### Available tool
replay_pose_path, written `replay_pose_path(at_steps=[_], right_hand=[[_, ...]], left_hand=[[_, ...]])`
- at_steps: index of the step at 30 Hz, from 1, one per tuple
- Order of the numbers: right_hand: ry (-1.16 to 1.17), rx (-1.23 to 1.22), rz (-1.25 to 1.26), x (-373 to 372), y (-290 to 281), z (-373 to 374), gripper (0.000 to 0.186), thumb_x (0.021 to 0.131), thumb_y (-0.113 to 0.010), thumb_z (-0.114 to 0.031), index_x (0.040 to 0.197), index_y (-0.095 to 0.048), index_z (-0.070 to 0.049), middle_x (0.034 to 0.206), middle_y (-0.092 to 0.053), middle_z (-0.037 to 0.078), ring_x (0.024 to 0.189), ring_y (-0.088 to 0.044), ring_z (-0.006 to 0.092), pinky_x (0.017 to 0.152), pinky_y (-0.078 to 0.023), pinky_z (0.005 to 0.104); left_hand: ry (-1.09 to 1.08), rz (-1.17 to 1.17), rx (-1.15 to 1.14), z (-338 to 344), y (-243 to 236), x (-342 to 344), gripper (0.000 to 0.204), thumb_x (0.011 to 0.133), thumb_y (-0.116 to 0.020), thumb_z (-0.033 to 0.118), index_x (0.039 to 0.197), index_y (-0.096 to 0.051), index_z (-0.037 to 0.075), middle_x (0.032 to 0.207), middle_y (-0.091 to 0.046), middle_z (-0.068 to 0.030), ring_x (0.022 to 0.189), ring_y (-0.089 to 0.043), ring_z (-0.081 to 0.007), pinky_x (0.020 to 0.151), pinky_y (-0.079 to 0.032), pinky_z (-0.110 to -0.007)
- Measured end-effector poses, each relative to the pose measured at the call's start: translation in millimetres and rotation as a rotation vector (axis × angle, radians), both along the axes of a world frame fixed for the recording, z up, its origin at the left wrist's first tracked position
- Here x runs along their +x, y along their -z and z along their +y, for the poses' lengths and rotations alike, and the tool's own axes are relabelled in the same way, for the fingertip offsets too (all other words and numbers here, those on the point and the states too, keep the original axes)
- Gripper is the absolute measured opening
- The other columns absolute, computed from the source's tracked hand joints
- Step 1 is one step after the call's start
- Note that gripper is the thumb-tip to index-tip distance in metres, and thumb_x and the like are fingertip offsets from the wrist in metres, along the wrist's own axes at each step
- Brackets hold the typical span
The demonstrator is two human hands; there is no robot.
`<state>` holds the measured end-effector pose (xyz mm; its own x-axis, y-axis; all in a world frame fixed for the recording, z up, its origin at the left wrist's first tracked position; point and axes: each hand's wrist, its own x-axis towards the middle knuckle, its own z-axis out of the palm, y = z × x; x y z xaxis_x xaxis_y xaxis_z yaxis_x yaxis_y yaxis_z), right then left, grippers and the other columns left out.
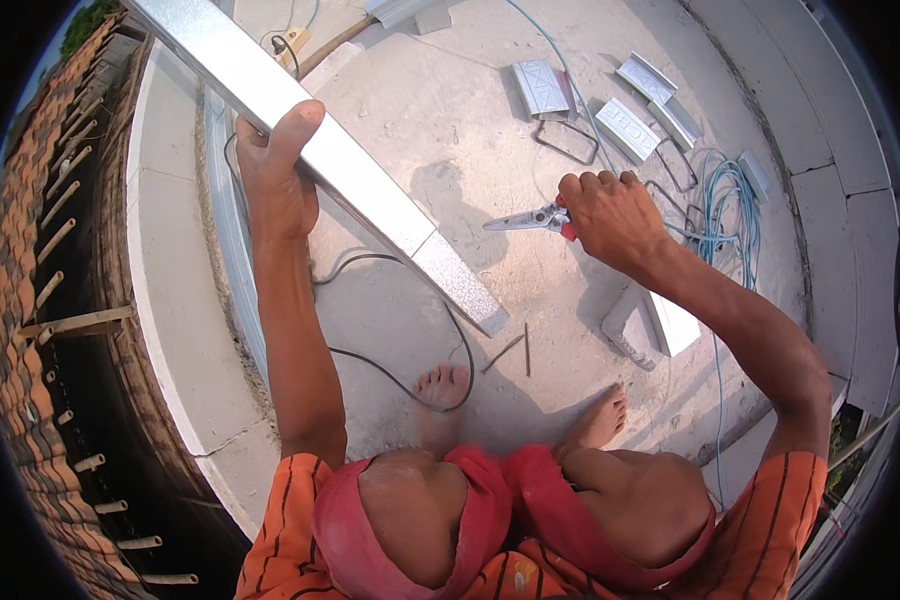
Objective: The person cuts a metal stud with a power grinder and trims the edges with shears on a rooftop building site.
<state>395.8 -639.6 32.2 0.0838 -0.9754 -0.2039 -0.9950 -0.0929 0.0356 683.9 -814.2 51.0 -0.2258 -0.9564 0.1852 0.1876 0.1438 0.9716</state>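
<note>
My left hand [278, 175] grips a long silver metal profile [340, 160] from beside and below, thumb over its edge. The profile slants from the upper left down to the middle, with a thin crosswise line near its lower end. My right hand [610, 215] is closed round red-handled metal snips [528, 219], their blades pointing left, a little to the right of the profile and apart from it. A black cable [363, 360] loops on the concrete below the profile, near two short thin rods [527, 350] and my bare feet.
Short metal offcuts [628, 130] and bent dark rods lie at upper right, beside coiled blue cable [730, 200]. A pale block [673, 322] sits below my right forearm. Low block walls [176, 300] border both sides; past the left one are a dark drop and a tiled roof [15, 300].
</note>
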Motion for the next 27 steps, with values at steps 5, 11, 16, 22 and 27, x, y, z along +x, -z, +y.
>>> replay_pose_path(at_steps=[5, 11, 16, 22, 27], right_hand=[[0.022, 0.027, -0.55, 13, -23, 25, 0.024, 0.085, -0.065, -0.012, 0.105, -0.055, -0.003, 0.092, -0.061, 0.015, 0.092, -0.06, 0.0328, 0.085, -0.045, 0.0437], [-0.103, 0.002, -0.718, 41, -13, 31, 0.037, 0.076, -0.068, -0.007, 0.108, -0.05, -0.002, 0.096, -0.059, 0.019, 0.098, -0.058, 0.038, 0.091, -0.045, 0.0461], [-0.123, 0.103, -0.822, 48, -8, 39, 0.031, 0.077, -0.066, -0.007, 0.104, -0.053, -0.001, 0.09, -0.062, 0.02, 0.09, -0.061, 0.0399, 0.079, -0.048, 0.047], [-0.084, 0.261, -0.905, 52, -6, 41, 0.026, 0.083, -0.066, -0.014, 0.1, -0.054, 0.0, 0.088, -0.062, 0.022, 0.086, -0.061, 0.0411, 0.075, -0.047, 0.0468], [-0.091, 0.297, -0.939, 56, -10, 36, 0.025, 0.081, -0.066, -0.013, 0.099, -0.054, 0.0, 0.088, -0.062, 0.022, 0.086, -0.061, 0.0415, 0.074, -0.047, 0.0463]], left_hand=[[0.4, 0.318, -0.069, -8, -23, 12, 0.096, 0.065, -0.075, 0.045, 0.139, -0.036, -0.003, 0.101, -0.056, -0.0126, 0.092, -0.063, -0.0249, 0.082, -0.055, -0.042], [0.648, 0.589, 0.037, 0, -20, -11, 0.092, 0.063, -0.078, 0.043, 0.136, -0.041, 0.0, 0.099, -0.058, -0.0122, 0.09, -0.065, -0.0265, 0.08, -0.055, -0.045], [0.744, 0.615, -0.007, 1, -13, -16, 0.099, 0.066, -0.076, 0.045, 0.139, -0.031, -0.004, 0.102, -0.053, -0.0146, 0.094, -0.06, -0.0269, 0.082, -0.052, -0.043], [0.663, 0.622, 0.051, 7, -16, -18, 0.093, 0.062, -0.08, 0.044, 0.134, -0.043, -0.002, 0.097, -0.059, -0.0131, 0.087, -0.066, -0.0278, 0.078, -0.056, -0.046], [0.757, 0.62, -0.008, 1, -14, -15, 0.095, 0.065, -0.078, 0.042, 0.137, -0.037, -0.004, 0.101, -0.056, -0.015, 0.092, -0.062, -0.0286, 0.081, -0.053, -0.046]])
